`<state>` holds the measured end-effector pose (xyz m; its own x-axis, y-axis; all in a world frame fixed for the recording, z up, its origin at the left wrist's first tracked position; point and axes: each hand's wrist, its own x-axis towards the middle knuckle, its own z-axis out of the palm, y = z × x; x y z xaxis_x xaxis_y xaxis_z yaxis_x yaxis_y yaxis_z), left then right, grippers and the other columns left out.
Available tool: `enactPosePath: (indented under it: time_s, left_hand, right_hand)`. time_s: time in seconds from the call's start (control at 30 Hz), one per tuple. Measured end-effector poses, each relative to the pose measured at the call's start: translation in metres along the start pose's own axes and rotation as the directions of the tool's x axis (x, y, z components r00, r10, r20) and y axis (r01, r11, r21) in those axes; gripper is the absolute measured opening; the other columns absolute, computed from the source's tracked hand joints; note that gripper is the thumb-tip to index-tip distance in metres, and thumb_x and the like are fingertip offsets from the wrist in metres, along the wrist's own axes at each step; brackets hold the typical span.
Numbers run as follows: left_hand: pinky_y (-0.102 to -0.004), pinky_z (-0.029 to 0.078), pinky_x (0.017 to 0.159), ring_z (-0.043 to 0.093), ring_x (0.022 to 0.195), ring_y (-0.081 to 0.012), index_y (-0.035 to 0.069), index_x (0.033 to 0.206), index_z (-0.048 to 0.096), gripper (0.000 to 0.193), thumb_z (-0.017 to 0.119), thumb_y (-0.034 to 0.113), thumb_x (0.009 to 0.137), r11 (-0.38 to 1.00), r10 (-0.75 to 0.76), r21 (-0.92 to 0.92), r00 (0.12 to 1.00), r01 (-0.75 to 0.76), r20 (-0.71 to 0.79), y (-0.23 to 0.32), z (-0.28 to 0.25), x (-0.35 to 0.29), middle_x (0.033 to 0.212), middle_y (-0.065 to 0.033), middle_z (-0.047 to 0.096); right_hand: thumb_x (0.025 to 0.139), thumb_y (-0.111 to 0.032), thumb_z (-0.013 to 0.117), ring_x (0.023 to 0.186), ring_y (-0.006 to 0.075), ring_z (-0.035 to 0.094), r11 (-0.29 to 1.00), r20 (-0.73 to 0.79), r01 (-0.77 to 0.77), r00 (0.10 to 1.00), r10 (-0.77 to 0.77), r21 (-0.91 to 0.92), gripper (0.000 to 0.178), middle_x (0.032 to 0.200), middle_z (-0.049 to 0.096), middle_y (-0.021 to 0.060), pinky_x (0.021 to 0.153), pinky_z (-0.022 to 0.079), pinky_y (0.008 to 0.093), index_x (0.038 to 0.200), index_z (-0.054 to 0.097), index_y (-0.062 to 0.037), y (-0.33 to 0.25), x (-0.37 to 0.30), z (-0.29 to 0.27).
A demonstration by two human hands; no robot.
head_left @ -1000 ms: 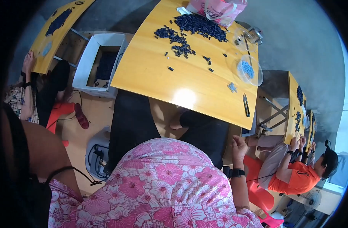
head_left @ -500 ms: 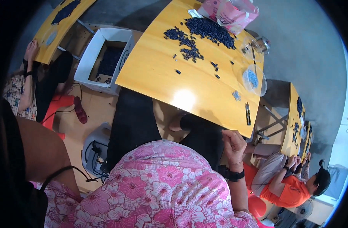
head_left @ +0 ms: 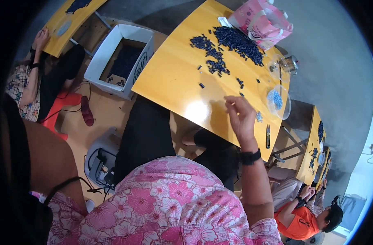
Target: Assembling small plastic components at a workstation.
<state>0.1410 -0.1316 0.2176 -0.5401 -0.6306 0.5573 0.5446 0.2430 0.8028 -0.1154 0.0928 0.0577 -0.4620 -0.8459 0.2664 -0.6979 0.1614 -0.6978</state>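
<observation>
My right hand [head_left: 240, 117], with a black band at the wrist, is over the near right part of the yellow table [head_left: 166, 81]. Its thumb and forefinger are a little apart, and I see nothing between them. Just beyond the fingertips lie a few loose black cylindrical pieces [head_left: 240, 84]. Small pale blue pieces [head_left: 259, 116] and black thread snips [head_left: 268, 136] are to its right. A large heap of the same black pieces [head_left: 239, 45] covers the far part. My left upper arm shows at the left edge, but the left hand is out of view.
A round clear tub with blue bits [head_left: 285, 110] stands at the right table edge. Behind the heap is a pink bag [head_left: 262, 26]. A white carton [head_left: 94, 73] with black pieces sits left of the table. Other people [head_left: 302, 220] work at tables on both sides.
My right hand has risen from beside the table's near edge and moved forward over the tabletop. The whole view has shifted slightly.
</observation>
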Motion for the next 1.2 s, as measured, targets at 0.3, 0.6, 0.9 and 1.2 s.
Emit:
enactPosePath:
  time_s: [0.3, 0.6, 0.9, 1.2]
  left_hand:
    - [-0.0324, 0.044, 0.092, 0.055, 0.094, -0.0167, 0.005, 0.113, 0.056, 0.028, 0.054, 0.028, 0.097, 0.998, -0.017, 0.056, 0.999, 0.019, -0.038, -0.014, -0.011, 0.021, 0.099, -0.0068, 0.059]
    - [-0.0227, 0.05, 0.084, 0.061, 0.092, -0.0064, 0.0, 0.101, 0.066, 0.01, 0.062, 0.002, 0.092, 0.917, -0.399, 0.031, 0.913, 0.398, 0.091, -0.133, 0.021, -0.043, 0.099, -0.003, 0.067]
    - [-0.0241, 0.049, 0.089, 0.06, 0.096, -0.008, 0.0, 0.109, 0.063, 0.019, 0.063, 0.0, 0.089, 0.764, -0.645, 0.09, 0.762, 0.639, 0.06, -0.183, 0.065, -0.096, 0.103, -0.0025, 0.065]
    - [-0.0226, 0.051, 0.08, 0.062, 0.086, -0.0067, 0.001, 0.099, 0.065, 0.013, 0.069, 0.002, 0.087, 0.764, -0.626, -0.048, 0.758, 0.643, 0.185, -0.172, 0.102, -0.104, 0.092, -0.0008, 0.067]
  right_hand:
    - [0.082, -0.015, 0.07, 0.078, 0.0243, 0.069, 0.947, 0.007, -0.292, 0.956, 0.293, 0.132, 0.019, 0.092, 0.07, 0.0148, 0.072, 0.054, 0.0314, 0.097, 0.072, -0.0023, 0.026, 0.052, 0.052]
    - [0.08, -0.01, 0.072, 0.079, 0.0262, 0.067, 0.975, 0.046, -0.213, 0.977, 0.21, 0.057, 0.013, 0.085, 0.066, 0.0129, 0.071, 0.052, 0.0336, 0.092, 0.07, -0.0032, 0.0, 0.042, 0.072]
    - [0.085, -0.003, 0.067, 0.075, 0.0197, 0.063, 0.959, 0.031, -0.166, 0.986, 0.164, 0.23, 0.008, 0.087, 0.066, 0.0089, 0.071, 0.051, 0.0305, 0.093, 0.065, -0.0011, 0.004, 0.018, 0.064]
    - [0.091, 0.0, 0.062, 0.077, 0.0104, 0.059, 0.492, 0.165, -0.337, 0.918, 0.361, 0.803, 0.011, 0.09, 0.065, 0.0035, 0.074, 0.05, 0.0239, 0.101, 0.064, 0.0026, -0.001, -0.02, 0.031]
